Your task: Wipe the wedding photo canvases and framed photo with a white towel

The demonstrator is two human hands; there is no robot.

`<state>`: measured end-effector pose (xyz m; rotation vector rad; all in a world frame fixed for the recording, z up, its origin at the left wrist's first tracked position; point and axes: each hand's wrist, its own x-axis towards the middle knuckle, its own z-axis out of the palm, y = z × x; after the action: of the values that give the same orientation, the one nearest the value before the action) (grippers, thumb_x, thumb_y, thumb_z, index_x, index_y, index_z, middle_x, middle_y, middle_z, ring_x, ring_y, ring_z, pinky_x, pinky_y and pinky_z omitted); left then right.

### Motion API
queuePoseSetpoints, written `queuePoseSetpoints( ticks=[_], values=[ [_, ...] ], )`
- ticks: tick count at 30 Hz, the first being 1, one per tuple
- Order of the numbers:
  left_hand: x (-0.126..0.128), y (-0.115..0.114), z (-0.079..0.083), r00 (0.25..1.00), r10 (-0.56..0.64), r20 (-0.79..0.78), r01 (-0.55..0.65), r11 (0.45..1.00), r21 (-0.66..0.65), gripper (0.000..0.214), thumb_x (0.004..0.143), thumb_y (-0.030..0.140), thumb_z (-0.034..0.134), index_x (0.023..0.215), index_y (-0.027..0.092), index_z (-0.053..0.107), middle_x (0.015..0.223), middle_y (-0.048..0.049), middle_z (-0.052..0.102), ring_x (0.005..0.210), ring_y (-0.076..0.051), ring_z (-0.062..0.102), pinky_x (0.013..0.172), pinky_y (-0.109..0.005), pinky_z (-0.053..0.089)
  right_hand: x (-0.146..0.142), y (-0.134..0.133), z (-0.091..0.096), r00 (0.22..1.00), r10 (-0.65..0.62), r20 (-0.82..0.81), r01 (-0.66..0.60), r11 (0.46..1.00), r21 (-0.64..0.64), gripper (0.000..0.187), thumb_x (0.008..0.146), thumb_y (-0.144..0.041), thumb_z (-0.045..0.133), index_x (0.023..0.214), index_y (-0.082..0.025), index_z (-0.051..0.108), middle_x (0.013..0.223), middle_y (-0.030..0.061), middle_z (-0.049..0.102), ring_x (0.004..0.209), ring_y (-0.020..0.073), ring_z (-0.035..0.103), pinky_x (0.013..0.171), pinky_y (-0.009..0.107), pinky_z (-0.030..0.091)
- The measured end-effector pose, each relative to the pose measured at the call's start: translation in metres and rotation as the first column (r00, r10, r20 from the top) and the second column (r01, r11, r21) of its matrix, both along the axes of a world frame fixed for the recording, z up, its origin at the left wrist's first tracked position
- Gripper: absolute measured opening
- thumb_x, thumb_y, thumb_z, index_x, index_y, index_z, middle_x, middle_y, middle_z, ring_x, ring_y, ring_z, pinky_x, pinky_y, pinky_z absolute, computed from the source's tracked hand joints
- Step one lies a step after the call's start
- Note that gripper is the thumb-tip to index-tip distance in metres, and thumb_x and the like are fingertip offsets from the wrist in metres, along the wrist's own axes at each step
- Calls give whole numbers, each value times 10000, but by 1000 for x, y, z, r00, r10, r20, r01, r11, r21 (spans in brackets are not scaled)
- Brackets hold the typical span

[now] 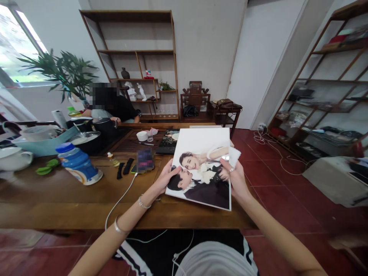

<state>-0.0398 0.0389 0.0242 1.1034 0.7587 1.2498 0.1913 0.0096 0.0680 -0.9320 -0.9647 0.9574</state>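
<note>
A large wedding photo print (201,143), flat and stiff-looking, is tilted above the front edge of the wooden table. My left hand (168,177) grips its left edge, thumb on the picture and fingers behind. On the opposite side my right hand (238,178) holds the right edge, with a crumpled white tissue (234,156) also at its fingers. Another dark decorated panel (165,143) lies on the table behind the print, partly covered by it.
Left on the table (43,191) are a blue-labelled bottle (77,166), a phone (144,161) on a white cable, a small dropper bottle (113,159), a white bowl (142,136) and a black pan (86,138). Across the table sits another person (123,105).
</note>
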Motion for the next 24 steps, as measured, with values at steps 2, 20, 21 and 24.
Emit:
queuePoseSetpoints(
  ticks=[2,20,21,24],
  values=[
    [-2,5,-1,999,26,43,-24,998,-61,382,683,317,722,1011,183,580,964,-48,679,841,-208,645,765,-291,487,6,6,-7,994,-91,52,86,992,88,290,751,-374,623,951,-174,563,836,25,651,690,173,614,615,293,503],
    [-36,35,15,895,380,234,-320,912,-257,275,738,183,641,1006,135,599,821,-42,706,685,-169,669,697,-283,534,-9,3,38,123,-335,934,-617,712,336,394,821,-137,537,1209,-207,526,1384,93,414,1315,271,290,1065,500,287],
    [-36,35,15,888,399,230,-348,908,-232,302,729,180,650,1022,140,590,848,-45,706,705,-172,670,716,-292,530,-22,16,38,90,-389,917,-649,675,350,454,823,-81,503,1263,-187,471,1412,108,369,1334,263,247,1074,492,271],
    [-39,37,13,878,430,210,-397,900,-182,342,703,184,675,1027,142,577,899,-58,702,739,-182,670,739,-314,522,-56,57,28,-35,-508,861,-749,583,314,537,804,24,436,1311,-148,399,1440,139,308,1341,256,227,1089,468,227]
  ],
)
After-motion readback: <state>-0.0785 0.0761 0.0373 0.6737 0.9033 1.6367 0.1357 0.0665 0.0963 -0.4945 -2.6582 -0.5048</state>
